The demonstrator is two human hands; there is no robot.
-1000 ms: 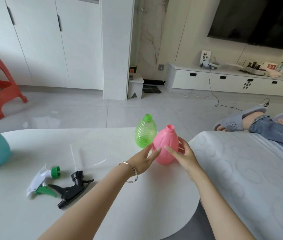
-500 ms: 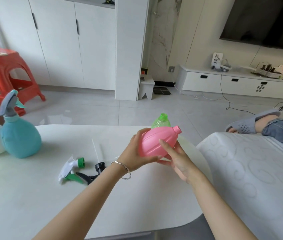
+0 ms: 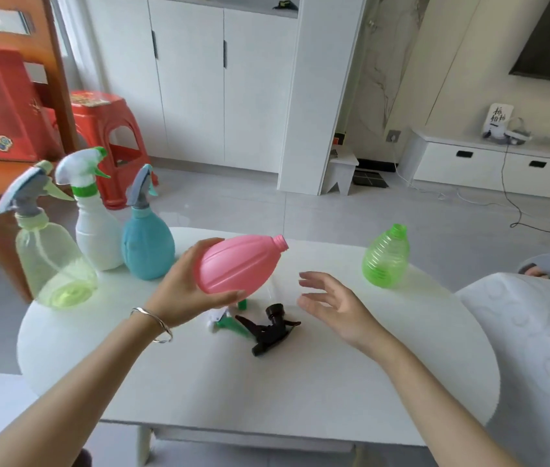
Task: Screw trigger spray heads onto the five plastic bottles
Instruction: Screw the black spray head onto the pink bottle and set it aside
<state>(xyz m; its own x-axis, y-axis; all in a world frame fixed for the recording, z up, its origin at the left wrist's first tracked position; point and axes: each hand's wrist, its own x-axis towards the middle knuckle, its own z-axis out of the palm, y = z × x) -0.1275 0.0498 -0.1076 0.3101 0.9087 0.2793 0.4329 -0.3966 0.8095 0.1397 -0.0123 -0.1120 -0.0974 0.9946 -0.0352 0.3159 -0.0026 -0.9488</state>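
While the left hand (image 3: 182, 288) holds the pink bottle (image 3: 236, 264) in the air above the desk (image 3: 266, 399), its fingers and thumb wrap round the wide base. The bottle lies tipped on its side, its bare threaded neck pointing up and to the right. A silver bracelet (image 3: 155, 323) hangs on that wrist. The right hand (image 3: 330, 305) hovers just to the right of the bottle and holds nothing, its fingers spread and loosely bent, the palm turned toward the left hand.

Below and between the two hands, a black trigger spray head (image 3: 268, 328) lies on its side on the desk. Just beside it, partly hidden under the left hand and the pink bottle, lies a white-and-green trigger spray head (image 3: 224, 320).

Farther off, beyond the right hand, the green bottle (image 3: 386, 257) stands upright with no head on its neck. Beyond the left hand and to its left, three bottles stand with heads fitted: the teal bottle (image 3: 147, 244) nearest the hand, then the white bottle (image 3: 96, 230), then the clear yellow-tinted bottle (image 3: 51, 261) at the desk's left edge.
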